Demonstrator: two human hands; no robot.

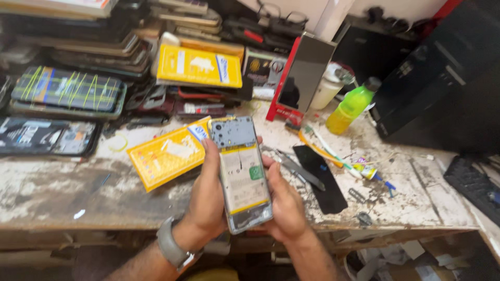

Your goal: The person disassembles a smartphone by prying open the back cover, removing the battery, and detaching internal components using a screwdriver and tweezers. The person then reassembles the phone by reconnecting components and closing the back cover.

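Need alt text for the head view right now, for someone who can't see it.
Both hands, left hand and right hand, hold an opened smartphone, battery exposed, above a worn workbench. A yellow package lies left; a green bottle stands behind.

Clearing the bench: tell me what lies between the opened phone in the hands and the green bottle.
In the head view, between opened phone and green bottle: metal tweezers, a black panel, thin sticks.

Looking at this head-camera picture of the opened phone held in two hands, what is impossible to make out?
- Screen side of the opened grey phone: faces away, head view.
- Palms and most fingertips of the left hand and right hand: hidden behind the phone.
- Small tools beside the flat black panel: blurred, too small.
- Black keyboard: cut off by the right edge.
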